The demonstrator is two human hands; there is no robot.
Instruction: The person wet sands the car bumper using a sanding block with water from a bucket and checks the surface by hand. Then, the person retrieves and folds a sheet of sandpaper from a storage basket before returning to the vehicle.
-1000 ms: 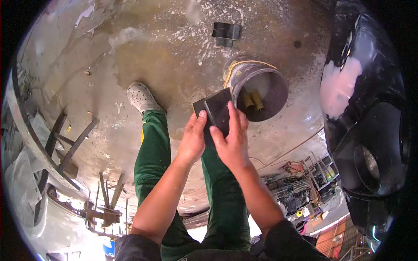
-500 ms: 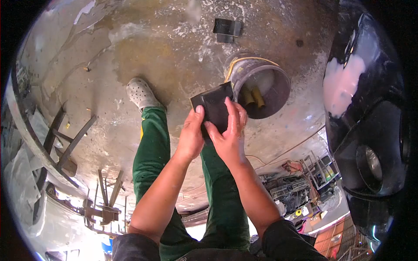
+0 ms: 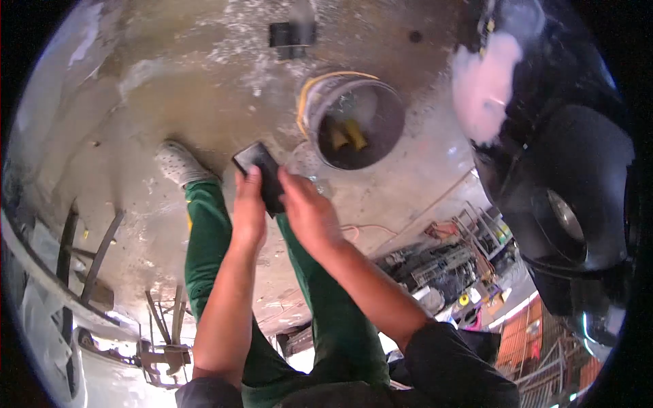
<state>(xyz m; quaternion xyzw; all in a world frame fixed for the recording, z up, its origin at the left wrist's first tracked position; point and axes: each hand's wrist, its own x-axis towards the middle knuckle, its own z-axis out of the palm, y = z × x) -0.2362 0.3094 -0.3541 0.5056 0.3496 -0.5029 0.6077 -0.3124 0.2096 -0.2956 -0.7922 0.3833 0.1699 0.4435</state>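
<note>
A black sheet of sandpaper (image 3: 270,178), folded into a narrow piece with a pale sheen on its upper part, is held between both hands above the floor. My left hand (image 3: 249,209) grips its left side, thumb lying on top. My right hand (image 3: 309,211) is closed against its right edge, somewhat blurred, with the fingertips partly hidden. Just beyond, to the right, stands a bucket (image 3: 304,109) with a yellow handle. Inside it are water and yellowish pieces (image 3: 354,136).
Black sheets (image 3: 291,39) lie on the wet concrete floor (image 3: 197,88) beyond the bucket. At the right is a black car bumper (image 3: 578,156) with a pink filler patch (image 3: 486,88). Metal stands (image 3: 88,255) are at left; a cluttered rack (image 3: 452,265) stands lower right.
The view has swung, shifting the bucket and bumper leftward in the picture. Both hands have drawn the sandpaper away from the bucket, and it now looks narrower and turned.
</note>
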